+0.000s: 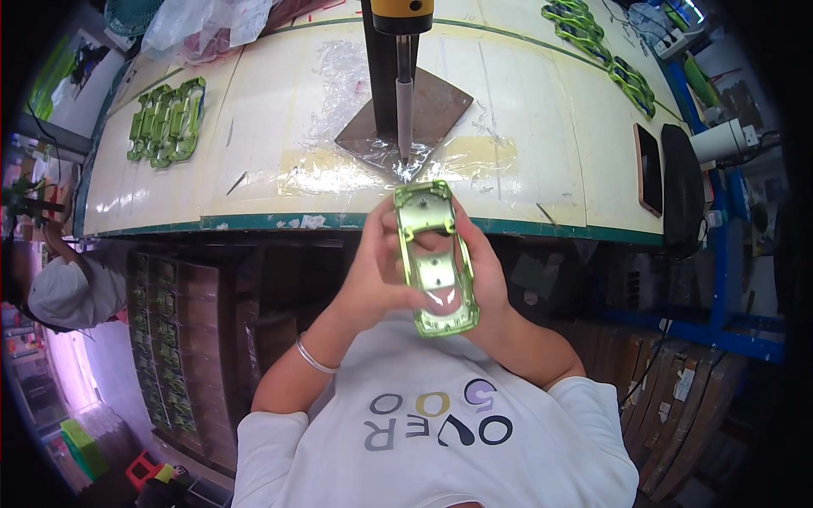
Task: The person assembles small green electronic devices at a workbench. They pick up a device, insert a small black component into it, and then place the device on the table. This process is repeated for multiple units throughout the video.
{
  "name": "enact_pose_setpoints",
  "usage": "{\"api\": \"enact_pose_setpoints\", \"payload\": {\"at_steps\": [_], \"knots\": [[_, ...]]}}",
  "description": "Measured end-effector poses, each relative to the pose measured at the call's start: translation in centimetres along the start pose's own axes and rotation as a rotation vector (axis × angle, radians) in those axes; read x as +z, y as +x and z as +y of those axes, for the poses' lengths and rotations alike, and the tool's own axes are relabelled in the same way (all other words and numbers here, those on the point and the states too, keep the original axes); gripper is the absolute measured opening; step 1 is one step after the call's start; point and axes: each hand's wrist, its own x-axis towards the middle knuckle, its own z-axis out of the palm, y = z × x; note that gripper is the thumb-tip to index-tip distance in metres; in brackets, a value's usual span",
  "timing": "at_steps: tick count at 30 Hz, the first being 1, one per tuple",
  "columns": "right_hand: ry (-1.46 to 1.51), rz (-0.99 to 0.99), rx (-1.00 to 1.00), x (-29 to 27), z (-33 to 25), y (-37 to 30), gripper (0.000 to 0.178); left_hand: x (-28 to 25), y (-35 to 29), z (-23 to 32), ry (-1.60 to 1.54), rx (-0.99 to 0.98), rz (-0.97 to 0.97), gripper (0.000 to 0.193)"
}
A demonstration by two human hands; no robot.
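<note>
A bright green toy car body shell (437, 273) with clear window parts is held between my two hands, just in front of the table's edge. My left hand (377, 267) grips its left side, the thumb lying across toward the clear window near its closer end. My right hand (484, 275) wraps the right side, with some fingers hidden behind the shell. Just beyond the shell's far end, a grey pointed rod (405, 118) hangs from a yellow machine head (402, 15) over a brown metal plate (445, 97).
Green shells (167, 123) lie in a group at the table's left, with more shells (584, 34) along the far right. A phone (648, 169) and a black case (683, 182) rest at the right edge. Plastic bags (203, 30) lie at the back left. A person (72, 292) is at far left.
</note>
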Motion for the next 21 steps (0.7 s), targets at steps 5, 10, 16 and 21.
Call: {"api": "enact_pose_setpoints", "payload": {"at_steps": [5, 10, 16, 21], "knots": [[0.219, 0.021, 0.073, 1.4, -0.8, 1.6, 0.046, 0.0, 1.9, 1.6, -0.045, -0.029, 0.046, 0.104], [0.225, 0.059, 0.058, 3.0, -1.2, 1.2, 0.049, 1.0, 2.3, 2.9, 0.040, -0.014, 0.054, 0.116], [0.229, 0.022, 0.035, 3.5, -1.5, 0.9, 0.050, 1.5, 2.5, 3.4, 0.030, 0.001, 0.047, 0.118], [0.250, -0.034, 0.067, 3.8, -1.6, 0.6, 0.052, 1.5, 2.4, 3.3, 0.010, 0.008, 0.053, 0.117]]}}
